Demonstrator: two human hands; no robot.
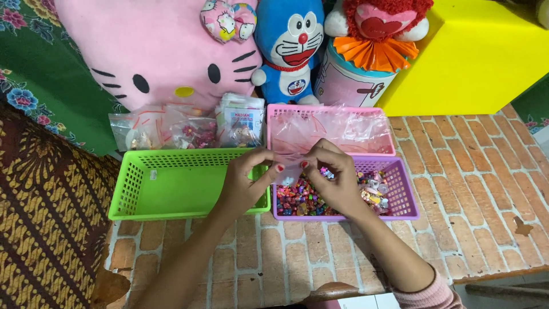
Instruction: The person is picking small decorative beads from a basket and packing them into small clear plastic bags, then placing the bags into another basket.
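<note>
Upper centre of the frame, three filled clear packets (191, 131) lean against a pink cushion (154, 51), the rightmost one carrying a white label card. Mid-frame, both hands meet over the baskets: left hand (246, 183) and right hand (337, 180) each pinch the top edge of a small clear plastic bag (289, 171), fingers closed on it. The bag hangs mouth-up, long axis roughly vertical, see-through and crinkled, above the purple basket (400, 197) of mixed colourful beads (303, 201). The green basket (171, 183) sits centre-left, the pink basket (331, 129) behind holds loose plastic bags.
</note>
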